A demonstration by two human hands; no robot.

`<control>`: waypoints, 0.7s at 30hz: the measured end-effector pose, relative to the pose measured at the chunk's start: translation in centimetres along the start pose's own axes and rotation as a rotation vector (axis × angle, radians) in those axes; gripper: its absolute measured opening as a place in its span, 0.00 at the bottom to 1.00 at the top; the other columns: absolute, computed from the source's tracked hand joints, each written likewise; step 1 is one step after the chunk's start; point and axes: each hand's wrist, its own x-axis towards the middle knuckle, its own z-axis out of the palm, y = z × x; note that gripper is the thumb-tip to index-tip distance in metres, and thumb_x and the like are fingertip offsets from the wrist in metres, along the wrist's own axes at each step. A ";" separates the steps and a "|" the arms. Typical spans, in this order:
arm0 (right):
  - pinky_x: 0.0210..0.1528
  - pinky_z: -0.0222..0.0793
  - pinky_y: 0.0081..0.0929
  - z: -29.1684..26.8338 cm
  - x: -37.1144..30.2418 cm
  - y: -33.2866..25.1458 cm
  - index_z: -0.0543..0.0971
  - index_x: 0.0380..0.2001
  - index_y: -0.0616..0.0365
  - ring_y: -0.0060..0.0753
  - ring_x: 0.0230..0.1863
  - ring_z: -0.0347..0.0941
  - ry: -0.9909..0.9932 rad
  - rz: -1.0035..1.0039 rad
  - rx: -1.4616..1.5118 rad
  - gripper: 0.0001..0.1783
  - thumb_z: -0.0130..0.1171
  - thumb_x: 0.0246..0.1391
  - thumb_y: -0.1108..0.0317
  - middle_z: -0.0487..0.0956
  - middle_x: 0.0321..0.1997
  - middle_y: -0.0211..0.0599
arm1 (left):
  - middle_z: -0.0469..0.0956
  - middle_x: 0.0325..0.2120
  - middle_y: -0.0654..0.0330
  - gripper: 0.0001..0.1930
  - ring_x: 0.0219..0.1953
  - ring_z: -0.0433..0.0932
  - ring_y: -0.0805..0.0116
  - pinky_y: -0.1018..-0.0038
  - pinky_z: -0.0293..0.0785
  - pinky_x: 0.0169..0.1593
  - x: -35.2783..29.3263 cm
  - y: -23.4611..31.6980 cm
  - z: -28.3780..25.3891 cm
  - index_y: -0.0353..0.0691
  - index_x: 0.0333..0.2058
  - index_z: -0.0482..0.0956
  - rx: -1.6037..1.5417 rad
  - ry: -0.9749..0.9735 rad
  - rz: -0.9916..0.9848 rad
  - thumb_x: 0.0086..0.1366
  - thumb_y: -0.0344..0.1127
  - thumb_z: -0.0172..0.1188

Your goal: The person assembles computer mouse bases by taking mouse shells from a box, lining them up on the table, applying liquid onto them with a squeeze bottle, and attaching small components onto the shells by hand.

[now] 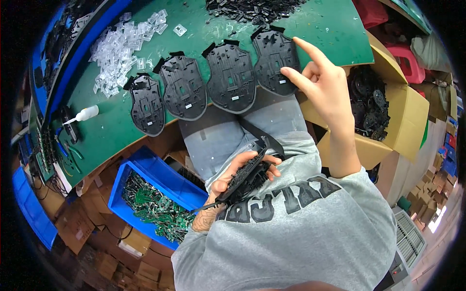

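A row of several black plastic computer-mouse base shells (231, 72) lies along the near table edge, inner ribs facing up. My right hand (324, 87) is over the rightmost base shell (274, 56). Its thumb lies over that shell and its index fingertip meets the upper right corner, the two spread wide apart; the other fingers are curled. Close to my body, my left hand (222, 185) is closed round a stack of similar black shells (247, 177), tilted on edge. The shells hide part of its palm and fingers.
Clear plastic pieces (119, 51) and small black parts (252, 8) are heaped on the green table (109, 140). A white dropper bottle (87, 113) lies left. Below stands a blue bin (116, 196) of circuit boards; at right, a cardboard box (405, 111) holds black parts.
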 end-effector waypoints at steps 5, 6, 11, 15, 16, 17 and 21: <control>0.18 0.48 0.12 -0.2 -0.7 -0.5 0.73 0.51 0.55 0.09 0.16 0.52 0.122 -0.167 0.042 0.28 0.66 0.44 0.66 0.65 0.14 0.19 | 0.55 0.57 0.33 0.43 0.53 0.65 0.46 0.61 0.59 0.56 0.1 0.3 0.6 0.52 0.62 0.53 0.016 0.047 0.001 0.51 0.63 0.53; 0.18 0.48 0.11 -0.6 -1.4 -1.0 0.74 0.50 0.57 0.08 0.16 0.54 0.017 -0.162 0.176 0.29 0.68 0.41 0.65 0.66 0.15 0.18 | 0.55 0.56 0.33 0.44 0.53 0.65 0.46 0.62 0.59 0.56 0.2 0.6 0.9 0.52 0.62 0.53 0.037 0.091 -0.053 0.50 0.64 0.53; 0.40 0.64 0.29 0.0 -3.7 -1.5 0.78 0.39 0.60 0.36 0.37 0.70 -0.672 -0.589 0.450 0.23 0.69 0.36 0.66 0.77 0.35 0.34 | 0.59 0.55 0.42 0.52 0.54 0.66 0.52 0.66 0.59 0.58 0.6 1.3 2.0 0.39 0.61 0.53 0.139 0.264 -0.293 0.46 0.71 0.53; 0.40 0.64 0.29 -0.5 -4.1 -0.1 0.80 0.32 0.58 0.35 0.37 0.71 -0.689 -0.533 0.539 0.14 0.67 0.38 0.68 0.77 0.38 0.35 | 0.58 0.56 0.45 0.57 0.55 0.65 0.53 0.64 0.57 0.60 1.4 2.2 4.9 0.35 0.62 0.50 0.167 0.455 -0.339 0.44 0.75 0.51; 0.40 0.65 0.30 -0.7 -4.0 -0.1 0.80 0.30 0.60 0.36 0.36 0.71 -0.675 -0.529 0.548 0.12 0.67 0.38 0.70 0.78 0.36 0.35 | 0.57 0.57 0.45 0.56 0.58 0.63 0.53 0.64 0.53 0.62 1.7 2.2 4.8 0.35 0.63 0.47 0.154 0.397 -0.325 0.46 0.71 0.53; 0.40 0.65 0.30 -0.9 -4.1 0.1 0.80 0.30 0.60 0.36 0.36 0.71 -0.671 -0.530 0.538 0.12 0.67 0.38 0.70 0.78 0.36 0.35 | 0.57 0.57 0.45 0.56 0.58 0.63 0.53 0.64 0.53 0.62 1.4 2.3 4.4 0.35 0.63 0.47 0.153 0.386 -0.325 0.46 0.71 0.53; 0.39 0.70 0.33 -2.9 -3.1 1.3 0.80 0.28 0.63 0.42 0.38 0.75 -0.668 -0.558 0.633 0.10 0.59 0.37 0.76 0.80 0.31 0.38 | 0.56 0.57 0.43 0.54 0.58 0.61 0.53 0.65 0.45 0.63 1.0 1.8 4.0 0.36 0.64 0.41 0.201 0.317 -0.358 0.47 0.63 0.54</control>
